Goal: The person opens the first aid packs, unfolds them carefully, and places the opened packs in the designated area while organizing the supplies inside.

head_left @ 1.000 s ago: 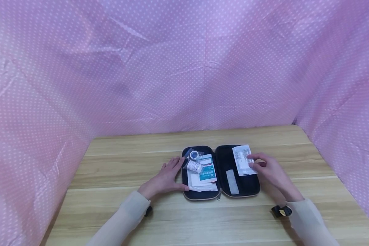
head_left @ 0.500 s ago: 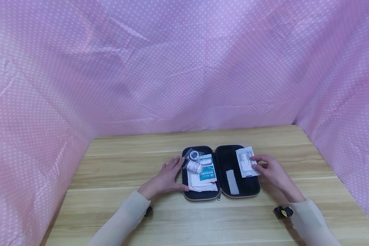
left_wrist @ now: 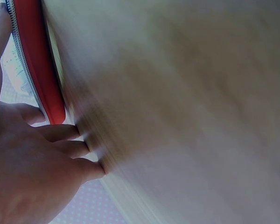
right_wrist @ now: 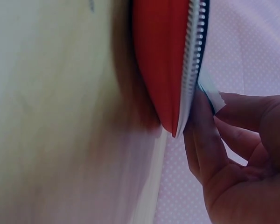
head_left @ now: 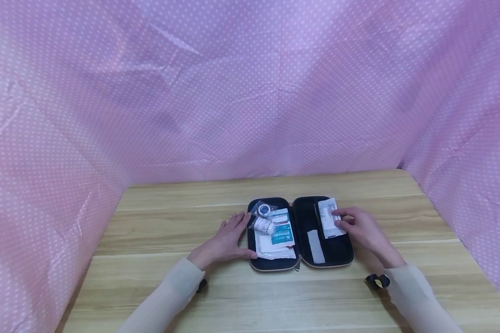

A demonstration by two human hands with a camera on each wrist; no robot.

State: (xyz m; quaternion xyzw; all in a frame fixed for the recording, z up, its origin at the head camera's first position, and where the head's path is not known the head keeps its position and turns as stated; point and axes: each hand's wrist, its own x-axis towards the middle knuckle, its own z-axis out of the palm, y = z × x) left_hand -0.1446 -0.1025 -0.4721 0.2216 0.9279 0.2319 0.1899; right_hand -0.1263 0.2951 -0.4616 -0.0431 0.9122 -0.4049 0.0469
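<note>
A zip case (head_left: pixel 271 264), red outside and black inside, lies unfolded on the table. My right hand (head_left: pixel 364 231) pinches a white printed packet (head_left: pixel 328 222) between thumb and fingers, over the case's right half. In the right wrist view a small corner of the packet (right_wrist: pixel 215 100) shows past the zip edge. My left hand (head_left: pixel 224 240), fingers spread and fairly straight, rests at the case's left edge, the thumb at its lower corner. The left half holds a white tape roll (head_left: pixel 264 210) in a clear bag, a wrapped white roll (head_left: pixel 264 226), and teal-and-white packets (head_left: pixel 281 235).
A pale strip (head_left: pixel 316 246) lies in the case's right half, below the packet. The zip pull (head_left: pixel 297 266) hangs at the front, between the halves. Wooden table (head_left: pixel 250 300) surrounds the case, and a pink dotted cloth (head_left: pixel 250 92) hangs behind and at both sides.
The packet first shifted right with my right hand, then back left, and now appears narrower, with a thin dark edge beside it. My left hand has kept its place.
</note>
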